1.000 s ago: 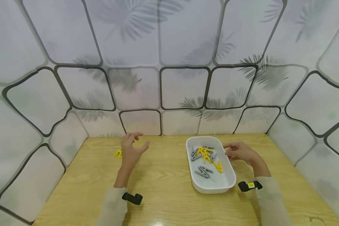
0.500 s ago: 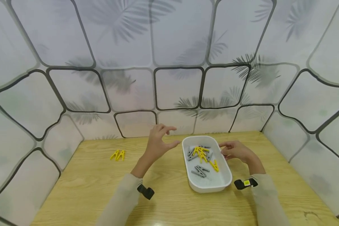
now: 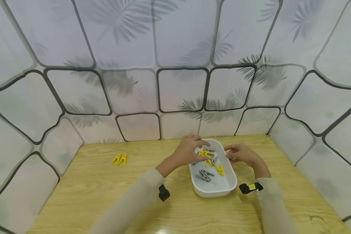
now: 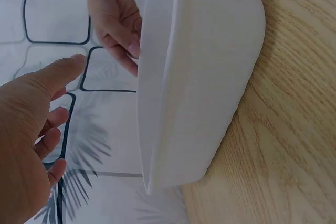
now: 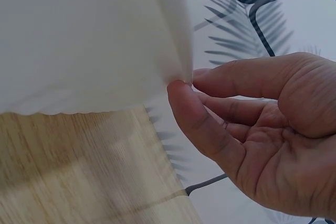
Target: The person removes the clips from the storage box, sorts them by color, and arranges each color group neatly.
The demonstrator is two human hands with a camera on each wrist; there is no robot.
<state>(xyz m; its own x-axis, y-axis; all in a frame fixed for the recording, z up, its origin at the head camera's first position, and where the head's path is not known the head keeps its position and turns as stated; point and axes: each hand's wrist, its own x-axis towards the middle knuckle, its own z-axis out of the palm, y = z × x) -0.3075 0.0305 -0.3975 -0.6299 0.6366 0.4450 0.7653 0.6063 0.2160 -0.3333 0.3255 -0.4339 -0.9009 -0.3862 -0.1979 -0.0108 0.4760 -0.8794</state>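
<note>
Left hand (image 3: 190, 150) is over the far end of the white tray (image 3: 228, 185), fingers loosely spread and empty, hovering just above the heap of yellow and grey clothes pegs (image 3: 208, 158) below its fingertips. Right hand (image 3: 240, 154) steadies the tray, fingertips on the rim (image 5: 176, 74), gripping nothing. Looks like the picking step: next it must pinch one peg cleanly, perhaps to join the yellow pair (image 3: 119, 159) well off to its left on the worktop (image 3: 90, 195).

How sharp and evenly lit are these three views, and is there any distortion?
Head view: fisheye bends the walls, left hand slightly motion-blurred, glare on the table edge. Left wrist view: white tray sharp, evenly lit. Right wrist view: tray soft, right hand sharp.
</note>
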